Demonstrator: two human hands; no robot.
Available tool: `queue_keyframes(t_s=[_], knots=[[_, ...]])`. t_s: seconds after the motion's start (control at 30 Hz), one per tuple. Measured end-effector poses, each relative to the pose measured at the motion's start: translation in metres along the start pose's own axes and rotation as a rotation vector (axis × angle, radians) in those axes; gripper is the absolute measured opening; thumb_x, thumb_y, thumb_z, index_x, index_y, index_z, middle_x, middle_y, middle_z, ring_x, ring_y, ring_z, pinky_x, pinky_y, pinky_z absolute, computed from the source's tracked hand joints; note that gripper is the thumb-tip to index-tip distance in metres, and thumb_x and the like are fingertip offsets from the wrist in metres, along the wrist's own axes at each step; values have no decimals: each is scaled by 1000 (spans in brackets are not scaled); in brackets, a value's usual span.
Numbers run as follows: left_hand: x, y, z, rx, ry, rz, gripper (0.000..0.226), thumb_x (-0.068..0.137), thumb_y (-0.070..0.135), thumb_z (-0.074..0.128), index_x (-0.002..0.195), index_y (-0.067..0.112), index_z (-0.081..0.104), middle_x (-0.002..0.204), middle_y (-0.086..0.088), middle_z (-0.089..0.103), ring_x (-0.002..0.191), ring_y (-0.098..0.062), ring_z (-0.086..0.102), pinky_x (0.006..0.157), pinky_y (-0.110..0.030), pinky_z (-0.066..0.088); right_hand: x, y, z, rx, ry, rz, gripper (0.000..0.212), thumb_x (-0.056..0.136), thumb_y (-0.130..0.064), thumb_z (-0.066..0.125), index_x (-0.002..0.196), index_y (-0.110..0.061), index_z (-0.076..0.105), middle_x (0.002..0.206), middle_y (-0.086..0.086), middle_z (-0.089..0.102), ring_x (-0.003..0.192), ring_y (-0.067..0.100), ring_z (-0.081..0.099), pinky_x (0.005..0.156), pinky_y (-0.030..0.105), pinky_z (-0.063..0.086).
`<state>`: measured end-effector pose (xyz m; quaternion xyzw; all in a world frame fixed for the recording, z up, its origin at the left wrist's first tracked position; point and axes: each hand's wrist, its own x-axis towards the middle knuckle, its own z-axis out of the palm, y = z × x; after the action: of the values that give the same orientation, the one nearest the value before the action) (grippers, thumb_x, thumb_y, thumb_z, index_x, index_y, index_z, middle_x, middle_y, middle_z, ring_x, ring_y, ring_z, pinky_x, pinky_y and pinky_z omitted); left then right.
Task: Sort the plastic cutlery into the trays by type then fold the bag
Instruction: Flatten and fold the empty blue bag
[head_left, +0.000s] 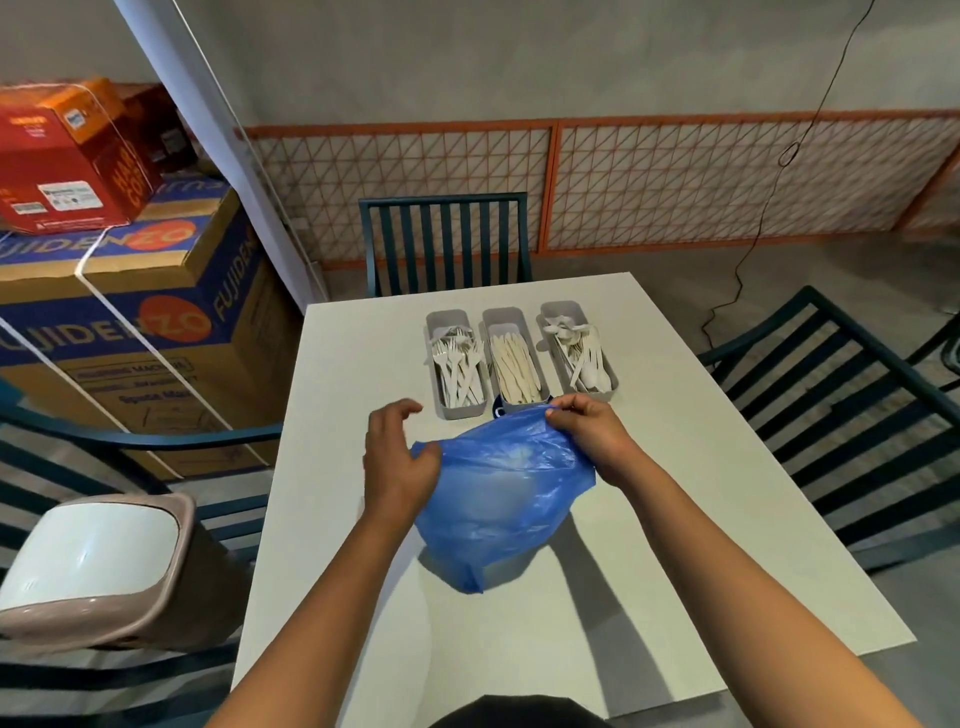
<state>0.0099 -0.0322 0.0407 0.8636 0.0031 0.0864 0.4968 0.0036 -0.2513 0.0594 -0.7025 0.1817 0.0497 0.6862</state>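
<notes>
At your far left a white-lidded bin (98, 561) stands beside the surface (675, 519), with stacked cardboard boxes (130, 322) behind it. Your left hand (397, 457) hovers over the left edge of the blue bag (498, 499), its fingers curled; the thumb and fingertips sit against the plastic there, though you cannot tell for certain whether they pinch it. The bag lies crumpled on the surface directly in front of you, just short of the trays. Beyond it three grey trays stand side by side: the left tray (456, 364) holds forks, the middle tray (514, 358) holds knives, and the right tray (579, 351) holds spoons. Your right hand (592, 428) pinches the bag's upper right edge, lifting it slightly, close to the near end of the right tray. Dark slatted chairs (841, 415) stand around the surface.
</notes>
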Motion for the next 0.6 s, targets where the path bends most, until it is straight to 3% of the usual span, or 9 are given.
queue_keyframes(t_s=[0.1, 0.2, 0.23, 0.3, 0.4, 0.5, 0.6], knots=[[-1, 25, 8, -21, -128, 291, 28, 79, 19, 57, 106, 14, 62, 105, 5, 49, 90, -3, 50, 81, -7, 37, -3, -4, 12, -56, -95, -15, 17, 86, -1, 61, 75, -14, 57, 71, 4, 58, 62, 15, 55, 56, 19, 49], [-4, 37, 21, -12, -441, 312, 22, 83, 26, 66, 104, 20, 61, 99, 6, 58, 87, -7, 55, 81, -18, 44, -1, -8, 23, 0, -172, -34, 18, 87, 2, 57, 77, -13, 59, 71, 4, 63, 64, 15, 60, 59, 19, 51], [-4, 37, 26, -16, -481, 289, 26, 82, 25, 70, 105, 19, 60, 99, 7, 59, 90, -7, 55, 82, -16, 44, -2, -11, 25, 67, -206, -34, 18, 87, 4, 54, 80, -12, 60, 73, 4, 65, 67, 16, 61, 60, 19, 52], [-1, 39, 31, -82, -424, 213, 28, 81, 17, 71, 105, 15, 58, 98, 8, 59, 91, -7, 55, 77, -4, 39, -3, -15, 26, 242, -268, -19, 17, 80, 0, 54, 90, -11, 63, 82, 6, 67, 75, 18, 63, 65, 21, 54], [12, 42, 31, -166, -266, 50, 18, 85, 13, 66, 101, 15, 58, 95, 4, 61, 87, -12, 56, 68, 0, 39, -1, -12, 22, 327, -199, -54, 43, 60, -7, 48, 99, -18, 61, 98, 3, 62, 82, 15, 59, 69, 26, 46], [21, 42, 28, -295, -192, -75, 10, 90, 18, 59, 100, 15, 56, 97, 1, 61, 90, -16, 58, 79, -18, 46, -3, -4, 14, 66, -133, -171, 61, 50, -5, 46, 109, -18, 53, 98, 0, 55, 80, 10, 52, 68, 20, 46], [23, 43, 25, -413, -206, -134, 2, 93, 19, 55, 95, 19, 55, 91, 4, 62, 88, -16, 60, 82, -30, 48, -4, 10, 13, -208, -246, -171, 70, 64, -4, 61, 129, -22, 43, 116, -1, 52, 102, 12, 51, 85, 24, 48]])
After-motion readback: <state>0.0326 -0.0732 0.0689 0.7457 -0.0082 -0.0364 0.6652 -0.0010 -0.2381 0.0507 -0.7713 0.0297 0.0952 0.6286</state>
